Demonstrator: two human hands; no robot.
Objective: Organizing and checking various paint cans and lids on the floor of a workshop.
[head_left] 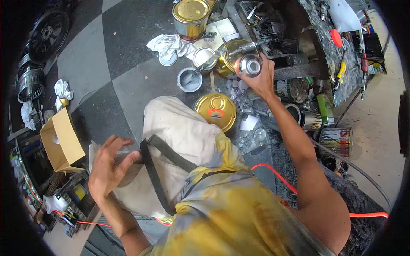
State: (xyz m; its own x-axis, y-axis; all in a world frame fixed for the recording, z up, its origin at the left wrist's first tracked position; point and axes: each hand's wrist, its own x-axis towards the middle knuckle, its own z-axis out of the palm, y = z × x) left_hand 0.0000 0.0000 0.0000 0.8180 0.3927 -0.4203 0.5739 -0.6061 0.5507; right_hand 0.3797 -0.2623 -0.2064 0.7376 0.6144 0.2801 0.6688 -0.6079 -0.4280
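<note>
My right hand (261,81) grips a small can (250,66) with a silver top, held over a gold can (226,68). Beside it lie a metal tool with a threaded shaft (241,48), an open tin of grey paint (189,79) with something dipped in it, and a white-topped tin (204,56). A large closed gold can (215,112) stands just below these. My left hand (112,166) hovers by my left thigh near a black strap (156,179), its fingers apart and loosely bent, holding nothing.
A cardboard box (63,141) and wheels (47,36) line the left. A paint-crusted bench (316,38) with tools is at upper right, stained cans (335,143) beneath. Hoses (277,175) run at lower right. Rags (168,45) lie by the closed can (190,17) at the top.
</note>
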